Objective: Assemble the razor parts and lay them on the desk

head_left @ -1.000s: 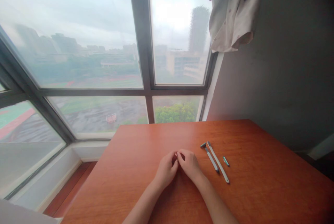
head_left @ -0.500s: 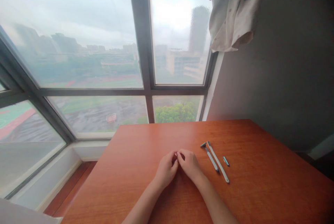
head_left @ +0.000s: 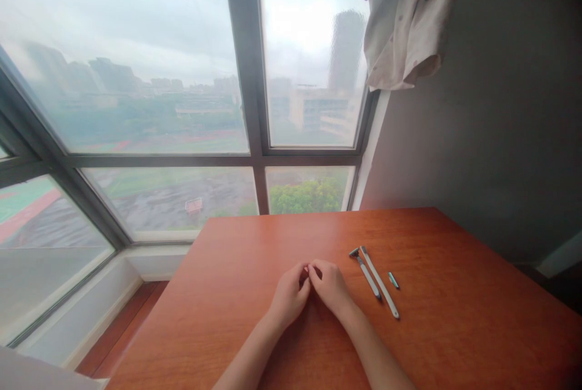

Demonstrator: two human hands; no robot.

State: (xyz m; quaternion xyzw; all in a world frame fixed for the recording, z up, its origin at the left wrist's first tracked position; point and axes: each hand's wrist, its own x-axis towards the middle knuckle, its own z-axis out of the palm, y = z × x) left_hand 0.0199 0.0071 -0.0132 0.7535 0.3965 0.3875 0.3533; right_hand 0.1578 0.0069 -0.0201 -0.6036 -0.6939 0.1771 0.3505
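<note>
Table [head_left: 454, 329]: the wooden top is your landmark; both your hands rest on it near its middle, in front of the window [head_left: 182, 105].
Left hand [head_left: 291, 296]: curled, its fingertips meeting the right hand's; you seem to pinch something tiny between them, too small to identify.
Right hand [head_left: 331, 287]: likewise curled; whether it clamps anything you cannot tell.
Razors [head_left: 373, 279]: two slim handles lie side by side on the table, just right of your right hand.
Small cap [head_left: 393, 281]: a green-tipped piece lies near the razors, farther right.
Risk: a loosened pinch could drop the tiny piece; a sweeping wrist could knock the razors.
</note>
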